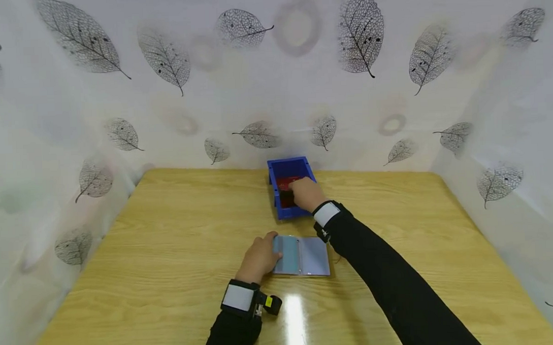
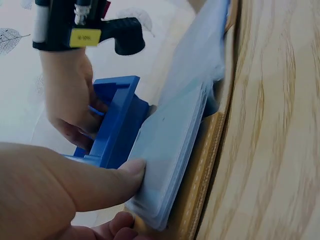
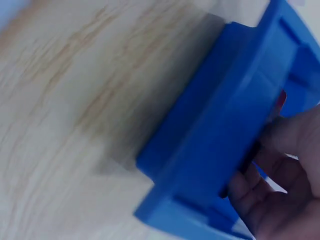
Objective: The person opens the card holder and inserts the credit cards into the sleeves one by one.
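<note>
A small card holder [image 1: 314, 255] with clear sleeves and a tan stitched cover [image 2: 206, 175] lies spread on the table. My left hand [image 1: 257, 258] grips its left side; the thumb [image 2: 131, 172] presses on the pale blue sleeves and the other fingers are at the cover's edge. Behind it stands a blue plastic bin [image 1: 276, 165] with dark red and black contents [image 1: 286, 198]. My right hand [image 1: 307, 192] reaches into the bin, its fingers bent at a dark, thin-edged thing. The bin wall partly hides the fingertips, so whether they grip it is unclear.
The wood-grain table [image 1: 191, 211] extends on both sides of the bin and card holder. White sheeting with leaf prints [image 1: 255, 82] hangs behind and at both sides. A wrist camera [image 1: 273, 304] sticks out from my left wrist, near the tabletop.
</note>
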`<state>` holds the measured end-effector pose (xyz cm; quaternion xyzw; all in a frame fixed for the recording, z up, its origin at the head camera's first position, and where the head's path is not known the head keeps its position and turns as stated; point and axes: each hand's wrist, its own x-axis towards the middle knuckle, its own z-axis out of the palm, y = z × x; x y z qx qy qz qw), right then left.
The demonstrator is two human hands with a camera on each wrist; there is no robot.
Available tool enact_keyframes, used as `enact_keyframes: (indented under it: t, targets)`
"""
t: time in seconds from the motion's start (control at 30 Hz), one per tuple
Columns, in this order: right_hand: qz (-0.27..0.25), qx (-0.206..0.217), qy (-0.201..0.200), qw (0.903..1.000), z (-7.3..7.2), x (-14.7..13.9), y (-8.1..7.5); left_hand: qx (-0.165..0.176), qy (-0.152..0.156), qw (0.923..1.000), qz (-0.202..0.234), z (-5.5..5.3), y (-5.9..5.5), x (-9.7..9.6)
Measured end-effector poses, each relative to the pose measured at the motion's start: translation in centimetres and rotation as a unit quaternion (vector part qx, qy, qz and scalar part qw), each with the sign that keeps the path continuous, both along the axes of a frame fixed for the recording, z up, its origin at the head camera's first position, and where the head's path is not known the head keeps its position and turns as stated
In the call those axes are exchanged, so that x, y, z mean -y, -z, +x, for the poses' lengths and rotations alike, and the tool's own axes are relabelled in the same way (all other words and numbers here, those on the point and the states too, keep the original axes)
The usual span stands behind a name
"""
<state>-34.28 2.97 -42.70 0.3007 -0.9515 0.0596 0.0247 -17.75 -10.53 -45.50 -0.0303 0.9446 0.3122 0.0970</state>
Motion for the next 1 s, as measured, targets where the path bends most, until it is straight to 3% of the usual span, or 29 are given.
enact_keyframes:
  t: [0.13, 0.27, 0.43, 0.53, 0.6, 0.7, 0.77, 0.83, 0.87, 0.93, 1.0]
  targets:
    - [-0.083, 0.005, 0.029, 0.9961, 1.1, -1.4, -2.0, -0.001, -0.005, 1.0000, 0.003, -0.3, -0.2, 0.0]
    - [-0.199, 0.037, 0.063, 0.9773, 2.7, -3.2, -3.8, -0.007, 0.005, 0.9999, 0.013, -0.5, 0.0, 0.2]
    - [-0.336, 0.132, 0.080, 0.9293, 5.0, -5.3, -4.8, -0.018, 0.024, 0.9988, 0.038, -0.4, 0.1, 0.8]
    - [-0.391, 0.196, 0.070, 0.8966, 7.0, -6.3, -5.0, -0.023, 0.019, 0.9961, 0.083, -0.2, -0.2, 1.3]
    - [-0.421, 0.232, 0.058, 0.8748, 8.4, -6.7, -5.0, -0.044, 0.006, 0.9915, 0.122, 0.1, -0.7, 1.5]
    - [-0.454, 0.271, 0.044, 0.8475, 10.4, -7.1, -4.8, -0.086, -0.013, 0.9698, 0.228, 0.7, -1.9, 1.3]
    - [-0.464, 0.287, 0.034, 0.8374, 11.4, -7.2, -4.5, -0.104, -0.015, 0.9461, 0.306, 1.1, -2.7, 1.0]
    - [-0.465, 0.297, 0.025, 0.8340, 12.0, -7.1, -4.1, -0.100, -0.020, 0.9173, 0.385, 1.3, -3.4, 0.6]
    - [-0.465, 0.301, 0.020, 0.8323, 12.2, -7.1, -3.9, -0.093, -0.027, 0.9068, 0.410, 1.4, -3.7, 0.5]
    - [-0.467, 0.309, 0.016, 0.8282, 12.5, -6.9, -3.6, -0.086, -0.033, 0.8934, 0.440, 1.5, -4.0, 0.1]
    - [-0.470, 0.315, 0.017, 0.8246, 12.7, -6.9, -3.3, -0.085, -0.039, 0.8895, 0.447, 1.4, -4.1, -0.2]
